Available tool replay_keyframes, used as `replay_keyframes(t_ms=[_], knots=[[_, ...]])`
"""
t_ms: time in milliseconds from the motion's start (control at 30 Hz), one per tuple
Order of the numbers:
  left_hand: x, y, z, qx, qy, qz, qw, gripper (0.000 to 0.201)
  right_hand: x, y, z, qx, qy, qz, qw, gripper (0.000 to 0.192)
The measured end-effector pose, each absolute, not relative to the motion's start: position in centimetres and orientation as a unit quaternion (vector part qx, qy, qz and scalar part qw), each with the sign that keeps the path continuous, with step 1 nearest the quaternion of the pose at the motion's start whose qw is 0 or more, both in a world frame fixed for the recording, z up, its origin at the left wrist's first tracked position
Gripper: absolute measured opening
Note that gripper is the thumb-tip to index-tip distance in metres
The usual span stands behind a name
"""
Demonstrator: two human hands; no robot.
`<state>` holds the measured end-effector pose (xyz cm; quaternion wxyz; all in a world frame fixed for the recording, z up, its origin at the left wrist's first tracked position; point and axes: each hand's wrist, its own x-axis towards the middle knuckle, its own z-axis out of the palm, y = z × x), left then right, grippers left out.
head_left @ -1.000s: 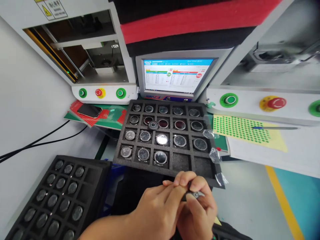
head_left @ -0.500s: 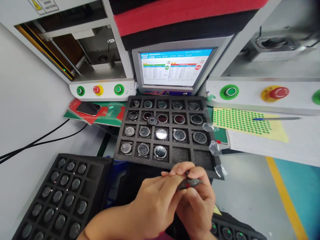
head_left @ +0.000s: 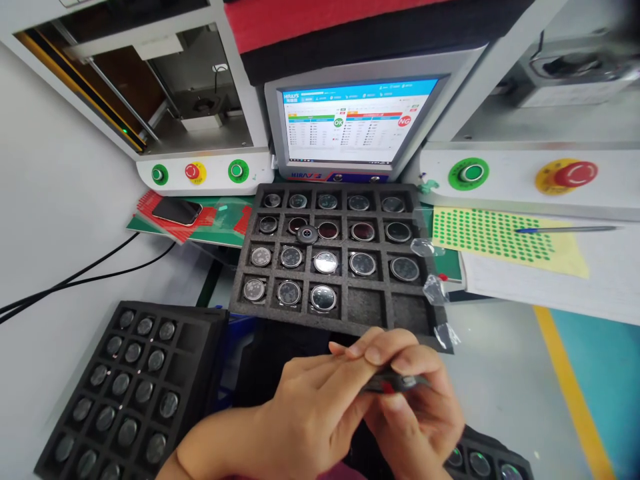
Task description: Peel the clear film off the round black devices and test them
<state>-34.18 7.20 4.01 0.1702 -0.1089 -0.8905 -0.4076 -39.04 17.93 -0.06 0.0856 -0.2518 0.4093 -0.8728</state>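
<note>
Both hands meet low in the view, closed around a dark watch case (head_left: 400,382) with a small metal side button and a red mark on its edge. My left hand (head_left: 320,400) lies over its left side and top, fingers covering much of it. Thumb and fingers of my right hand (head_left: 425,400) pinch it from the right. Just beyond the hands is a black foam tray (head_left: 367,308) with round watch cases in most of its pockets. One small round sensor piece (head_left: 307,234) rests across a divider in the second row.
A second foam tray (head_left: 185,373) of watch cases stands lower left, another (head_left: 493,443) lower right. Behind stand a monitor (head_left: 360,127) and button panels (head_left: 200,172). A phone (head_left: 177,211) lies left; a green-dot sticker sheet (head_left: 495,237) with a pen (head_left: 565,229) lies right.
My hands and the watch case have shifted slightly right and down in the view. The case is turned a little, showing its side button more plainly. The camera view has moved slightly.
</note>
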Motion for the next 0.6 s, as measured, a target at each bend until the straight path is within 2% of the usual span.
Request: replay_keyframes(t_ms=[333,467,600], knots=[[-34.9,6.8,2.8,-0.151,-0.860,-0.431,0.228,0.030,-38.5,17.8,1.5,-0.230,0.549,-0.803,-0.011,0.012],[-35.2,6.9,2.5,-0.149,-0.869,-0.403,0.247,0.033,-38.6,17.0,1.2,-0.212,0.530,-0.820,-0.047,0.010],[-35.7,6.8,2.4,-0.137,-0.873,-0.351,0.311,0.030,-38.8,15.4,0.9,-0.209,0.501,-0.836,-0.079,0.009]])
